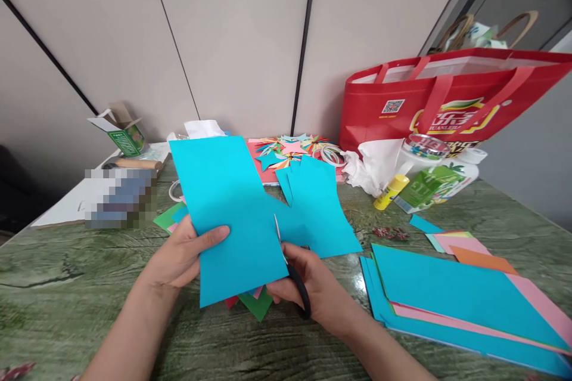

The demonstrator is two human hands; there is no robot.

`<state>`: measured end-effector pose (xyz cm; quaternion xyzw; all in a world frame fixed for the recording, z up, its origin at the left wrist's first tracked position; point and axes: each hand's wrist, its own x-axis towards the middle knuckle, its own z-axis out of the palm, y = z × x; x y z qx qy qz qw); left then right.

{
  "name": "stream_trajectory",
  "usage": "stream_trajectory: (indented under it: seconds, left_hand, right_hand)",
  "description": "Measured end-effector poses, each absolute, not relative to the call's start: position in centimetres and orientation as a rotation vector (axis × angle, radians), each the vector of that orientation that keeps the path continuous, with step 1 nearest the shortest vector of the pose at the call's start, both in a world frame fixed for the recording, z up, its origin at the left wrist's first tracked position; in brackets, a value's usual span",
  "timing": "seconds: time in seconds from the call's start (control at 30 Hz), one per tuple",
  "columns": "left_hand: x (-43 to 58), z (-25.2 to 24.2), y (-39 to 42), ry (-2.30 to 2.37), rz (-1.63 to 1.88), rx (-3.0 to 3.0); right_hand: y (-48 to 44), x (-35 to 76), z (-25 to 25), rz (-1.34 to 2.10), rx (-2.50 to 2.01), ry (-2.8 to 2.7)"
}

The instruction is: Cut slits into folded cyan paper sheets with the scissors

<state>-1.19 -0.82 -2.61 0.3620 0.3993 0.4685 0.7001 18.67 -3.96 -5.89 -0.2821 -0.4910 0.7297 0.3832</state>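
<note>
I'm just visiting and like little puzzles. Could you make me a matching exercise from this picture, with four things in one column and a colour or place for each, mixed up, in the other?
Things:
1. scissors
2. large sheet of paper being held
3. glue stick
4. carrier bag

Colours and places:
A. yellow, standing or leaning on the table
B. in the right hand
C. red, with straps
D. blue, in the left hand

Right pairs: 1-B, 2-D, 3-A, 4-C

smooth matt paper sheet point(239, 190), scissors point(297, 279) of metal and plastic
</note>
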Motion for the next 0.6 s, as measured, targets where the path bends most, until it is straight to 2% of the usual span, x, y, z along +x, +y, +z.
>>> stream_trajectory:
  seconds: [0.6]
  left_hand:
    - [-1.09,-2.48,-0.93,0.905,1.040,0.818]
  right_hand:
    - [-4.09,18.20,-5.74,1.824,-0.800,-1.220]
